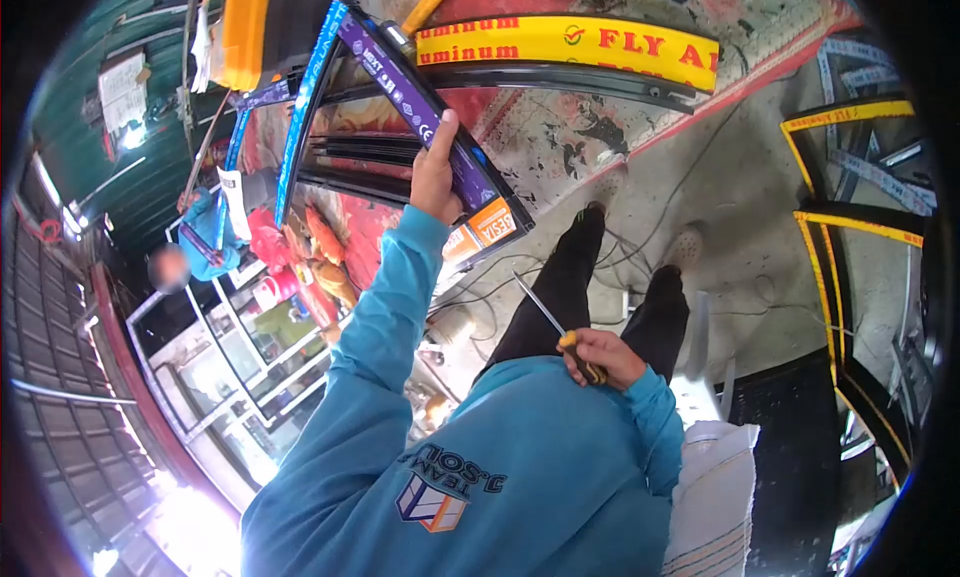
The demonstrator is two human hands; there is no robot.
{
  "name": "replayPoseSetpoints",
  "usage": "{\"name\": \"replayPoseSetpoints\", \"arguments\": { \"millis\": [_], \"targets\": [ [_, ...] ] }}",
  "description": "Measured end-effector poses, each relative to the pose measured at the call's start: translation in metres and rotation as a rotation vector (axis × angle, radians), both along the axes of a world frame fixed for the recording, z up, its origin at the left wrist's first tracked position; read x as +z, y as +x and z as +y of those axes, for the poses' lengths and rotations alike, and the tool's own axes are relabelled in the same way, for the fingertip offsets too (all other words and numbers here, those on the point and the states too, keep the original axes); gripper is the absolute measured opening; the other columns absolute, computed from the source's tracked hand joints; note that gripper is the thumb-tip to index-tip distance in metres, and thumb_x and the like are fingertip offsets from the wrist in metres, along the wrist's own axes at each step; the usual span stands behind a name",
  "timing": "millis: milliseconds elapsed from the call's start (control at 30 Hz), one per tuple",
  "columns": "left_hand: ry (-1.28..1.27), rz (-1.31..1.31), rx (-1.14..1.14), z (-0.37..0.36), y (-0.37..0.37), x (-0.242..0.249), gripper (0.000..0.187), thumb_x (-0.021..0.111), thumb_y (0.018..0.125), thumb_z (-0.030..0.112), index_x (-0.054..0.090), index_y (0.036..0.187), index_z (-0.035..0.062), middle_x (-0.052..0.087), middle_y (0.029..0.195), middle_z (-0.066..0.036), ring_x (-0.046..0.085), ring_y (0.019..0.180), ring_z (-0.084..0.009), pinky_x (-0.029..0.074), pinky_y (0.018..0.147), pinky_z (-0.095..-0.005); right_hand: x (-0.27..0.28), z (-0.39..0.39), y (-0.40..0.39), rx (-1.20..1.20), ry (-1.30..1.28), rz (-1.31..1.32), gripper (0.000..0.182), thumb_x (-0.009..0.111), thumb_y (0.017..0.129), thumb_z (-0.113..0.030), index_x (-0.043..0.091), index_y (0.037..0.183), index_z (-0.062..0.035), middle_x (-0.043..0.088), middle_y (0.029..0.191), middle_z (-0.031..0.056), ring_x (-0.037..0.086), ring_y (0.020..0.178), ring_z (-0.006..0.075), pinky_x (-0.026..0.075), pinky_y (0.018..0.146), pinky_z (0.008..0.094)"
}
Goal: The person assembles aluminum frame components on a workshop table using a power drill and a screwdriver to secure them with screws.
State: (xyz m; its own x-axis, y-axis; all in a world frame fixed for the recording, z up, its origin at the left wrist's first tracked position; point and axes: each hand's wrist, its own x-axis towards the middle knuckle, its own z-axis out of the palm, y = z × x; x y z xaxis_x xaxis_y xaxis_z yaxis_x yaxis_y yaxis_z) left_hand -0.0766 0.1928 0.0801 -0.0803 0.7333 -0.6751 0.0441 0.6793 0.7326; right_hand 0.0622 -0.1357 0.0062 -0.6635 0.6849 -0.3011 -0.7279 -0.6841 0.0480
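My left hand (pixel 435 177) is closed round a dark frame piece (pixel 400 92) that carries purple film and, at its lower end, an orange-and-white label (pixel 490 222). The piece joins another one with blue film (pixel 308 112) at a sharp corner near the top. My right hand (pixel 605 359) is wrapped round the yellow-and-black handle of a screwdriver (pixel 545 312), in front of my waist. The screwdriver's metal shaft points up and to the left, apart from the frame.
Black profiles and a yellow-wrapped profile (pixel 560 47) lie on a red patterned surface (pixel 560 127). Yellow-edged frames (pixel 835 307) stand at the right. Cables (pixel 640 252) cross the floor round my feet. Another person (pixel 205 237) is at the left.
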Motion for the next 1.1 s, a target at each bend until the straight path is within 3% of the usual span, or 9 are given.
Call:
{"name": "replayPoseSetpoints", "arguments": {
  "millis": [33,100,133,233,367,700,833,1000,1100],
  "targets": [
    [0.017,-0.014,0.012,0.0,-0.001,0.002,0.034,0.071,0.089,0.043,0.064,0.092,0.01,0.064,0.075,-0.003,0.062,0.06,-0.0148,0.054,0.057,-0.03,0.002,0.002,0.005,0.012,0.017,-0.014,0.032,0.06,0.097,-0.028,0.058,0.115,-0.0018,0.06,0.084,0.0051,0.054,0.057,0.0104,0.046,0.056,0.0233],
    [0.016,-0.092,0.024,-0.005,-0.002,0.007,0.036,0.068,0.091,0.044,0.063,0.098,0.0088,0.067,0.081,-0.004,0.065,0.068,-0.0161,0.055,0.063,-0.0323,0.01,0.007,0.009,-0.107,0.229,-0.527,0.016,0.068,0.092,-0.018,0.058,0.092,-0.0057,0.058,0.075,0.0029,0.053,0.057,0.0097,0.045,0.054,0.0239],
    [0.008,-0.103,0.011,-0.005,-0.009,0.001,0.037,0.065,0.093,0.044,0.063,0.102,0.0075,0.068,0.084,-0.004,0.066,0.073,-0.0174,0.056,0.068,-0.0345,0.027,0.028,0.006,-0.235,0.036,-0.52,0.024,0.071,0.088,-0.014,0.05,0.077,-0.0096,0.055,0.067,0.0008,0.053,0.056,0.0091,0.044,0.053,0.0246],
    [0.001,-0.143,0.016,-0.007,-0.012,-0.001,0.037,0.064,0.094,0.043,0.063,0.103,0.0069,0.068,0.085,-0.005,0.066,0.072,-0.0181,0.056,0.069,-0.0357,0.037,0.097,-0.014,-0.519,-0.014,-0.55,0.016,0.067,0.093,-0.017,0.057,0.094,-0.0047,0.054,0.077,0.0001,0.053,0.059,0.009,0.045,0.053,0.0259],
    [0.064,-0.295,0.066,-0.009,-0.009,-0.007,0.035,0.063,0.095,0.04,0.063,0.102,0.0057,0.069,0.087,-0.007,0.067,0.073,-0.0196,0.057,0.07,-0.0375,0.049,0.156,-0.032,-0.511,0.005,-0.7,0.045,0.071,0.09,-0.015,0.054,0.127,0.0049,0.062,0.082,0.0027,0.058,0.063,0.0088,0.049,0.055,0.0245],
    [0.042,-0.422,0.186,-0.012,-0.008,0.0,0.035,0.057,0.097,0.042,0.066,0.099,0.0081,0.07,0.084,-0.006,0.067,0.07,-0.0208,0.057,0.067,-0.0385,0.074,0.163,-0.022,-0.355,0.227,-1.133,0.026,0.074,0.087,-0.018,0.062,0.1,0.002,0.058,0.067,0.0011,0.053,0.051,0.008,0.043,0.045,0.0238],
    [-0.002,-0.445,-0.013,-0.01,-0.024,-0.022,0.033,0.06,0.095,0.035,0.065,0.107,0.0046,0.07,0.091,-0.009,0.067,0.08,-0.0226,0.055,0.075,-0.0417,0.095,0.171,-0.004,-0.203,0.287,-1.213,0.027,0.074,0.087,-0.024,0.061,0.094,-0.0009,0.058,0.066,0.0022,0.052,0.046,0.0098,0.04,0.039,0.027],
    [0.277,0.098,-0.082,-0.031,-0.031,0.013,0.055,0.069,0.088,0.041,0.06,0.116,-0.0058,0.065,0.111,-0.012,0.064,0.096,-0.0225,0.05,0.086,-0.0366,0.076,0.18,0.003,-0.077,0.368,-1.305,0.027,0.074,0.087,-0.025,0.063,0.094,-0.0009,0.056,0.07,-0.0001,0.05,0.049,0.0074,0.041,0.039,0.0242],
    [0.593,0.472,-0.012,-0.061,-0.047,0.024,0.052,0.067,0.092,0.037,0.059,0.125,-0.0032,0.065,0.112,-0.012,0.063,0.1,-0.0193,0.051,0.087,-0.0333,0.087,0.18,0.014,-0.161,0.606,-1.654,0.026,0.073,0.087,-0.022,0.063,0.096,0.0006,0.059,0.077,0.0069,0.056,0.062,0.0181,0.048,0.056,0.0344]
  ]
}}
